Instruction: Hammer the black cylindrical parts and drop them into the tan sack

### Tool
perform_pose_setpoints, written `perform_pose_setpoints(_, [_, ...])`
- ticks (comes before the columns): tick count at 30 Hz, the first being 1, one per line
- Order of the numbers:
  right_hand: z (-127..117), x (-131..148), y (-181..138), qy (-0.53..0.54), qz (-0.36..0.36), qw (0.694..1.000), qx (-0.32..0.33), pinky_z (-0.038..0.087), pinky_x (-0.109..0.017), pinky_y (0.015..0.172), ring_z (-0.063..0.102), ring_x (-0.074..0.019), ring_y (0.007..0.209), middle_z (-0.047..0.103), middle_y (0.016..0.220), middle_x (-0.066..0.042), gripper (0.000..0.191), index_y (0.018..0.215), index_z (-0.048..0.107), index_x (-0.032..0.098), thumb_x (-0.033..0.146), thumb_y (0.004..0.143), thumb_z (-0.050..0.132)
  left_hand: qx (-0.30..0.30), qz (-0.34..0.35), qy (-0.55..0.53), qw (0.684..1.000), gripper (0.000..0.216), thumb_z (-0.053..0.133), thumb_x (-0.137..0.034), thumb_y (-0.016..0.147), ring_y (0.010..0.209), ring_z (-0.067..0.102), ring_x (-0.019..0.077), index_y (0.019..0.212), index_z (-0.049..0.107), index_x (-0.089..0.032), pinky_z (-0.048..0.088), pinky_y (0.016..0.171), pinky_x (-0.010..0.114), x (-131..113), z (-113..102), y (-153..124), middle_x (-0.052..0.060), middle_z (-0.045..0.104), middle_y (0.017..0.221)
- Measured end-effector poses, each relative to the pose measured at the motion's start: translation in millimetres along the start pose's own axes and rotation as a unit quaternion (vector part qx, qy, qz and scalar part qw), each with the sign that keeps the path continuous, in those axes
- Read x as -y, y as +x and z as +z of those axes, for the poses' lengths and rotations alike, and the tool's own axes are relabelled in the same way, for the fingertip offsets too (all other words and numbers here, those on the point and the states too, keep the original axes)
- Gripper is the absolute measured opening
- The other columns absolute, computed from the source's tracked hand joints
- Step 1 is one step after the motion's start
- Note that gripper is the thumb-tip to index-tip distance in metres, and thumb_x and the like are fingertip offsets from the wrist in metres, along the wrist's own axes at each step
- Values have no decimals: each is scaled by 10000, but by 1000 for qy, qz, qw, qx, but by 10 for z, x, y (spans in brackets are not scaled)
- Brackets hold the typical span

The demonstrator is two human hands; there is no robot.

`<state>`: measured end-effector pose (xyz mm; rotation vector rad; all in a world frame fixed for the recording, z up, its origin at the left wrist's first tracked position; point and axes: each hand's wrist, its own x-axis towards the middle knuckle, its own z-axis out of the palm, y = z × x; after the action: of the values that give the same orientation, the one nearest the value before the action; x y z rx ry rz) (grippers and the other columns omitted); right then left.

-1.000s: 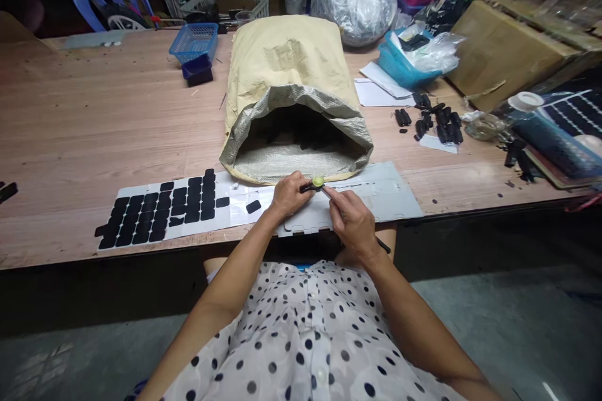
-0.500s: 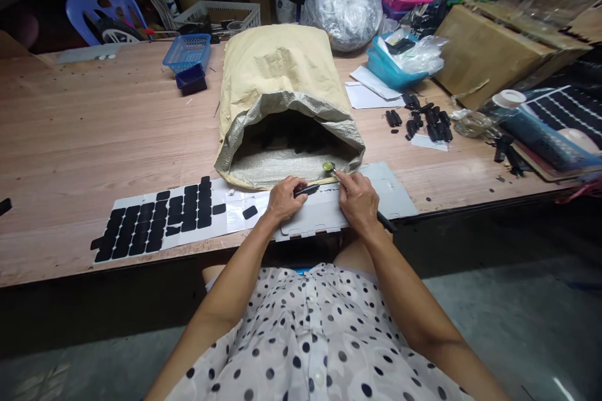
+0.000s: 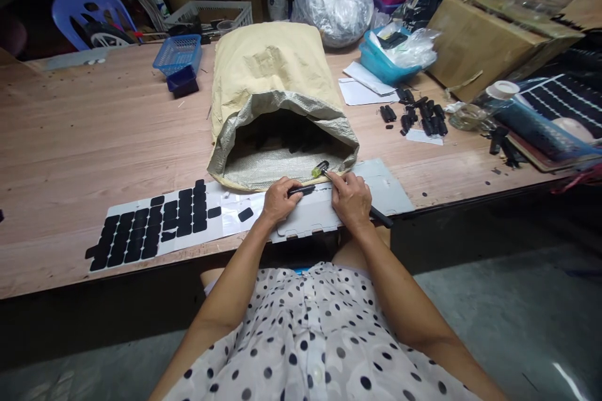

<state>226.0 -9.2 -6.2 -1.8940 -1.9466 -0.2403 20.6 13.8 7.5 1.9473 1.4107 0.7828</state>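
Observation:
My left hand [image 3: 278,200] rests on the white backing sheet [image 3: 385,185] at the table's near edge, its fingers closed on a short black strip [image 3: 303,189]. Just to its right, my right hand [image 3: 350,199] is closed round a thin black-handled tool [image 3: 380,218]. The tool's tip carries a small yellow-green piece [image 3: 320,168], held at the mouth of the open tan sack [image 3: 270,84]. The tool's handle sticks out past my wrist to the right.
A sheet of black rectangular pads [image 3: 155,224] lies to the left. Loose black parts [image 3: 416,116] sit to the right. A blue basket [image 3: 177,54], a blue tray [image 3: 383,66], a cardboard box [image 3: 489,44] and a plastic bag [image 3: 336,6] crowd the far side.
My right hand drew the tool with the yellow-green piece away from the strip in my left hand, up and right toward the sack's mouth. The view shifted slightly.

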Motion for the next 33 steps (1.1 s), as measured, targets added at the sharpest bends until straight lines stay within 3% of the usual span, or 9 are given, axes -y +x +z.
perform_pose_setpoints(33, [-17, 46, 14, -2, 11, 1000, 15, 271, -328, 723, 432, -229, 866, 607, 950, -91, 396, 1258, 723, 277, 179, 957, 485, 2, 5, 9, 1000, 208, 653, -166, 819, 888, 659, 200, 988, 763, -217, 529, 847, 337, 33, -1, -5, 21, 698, 951])
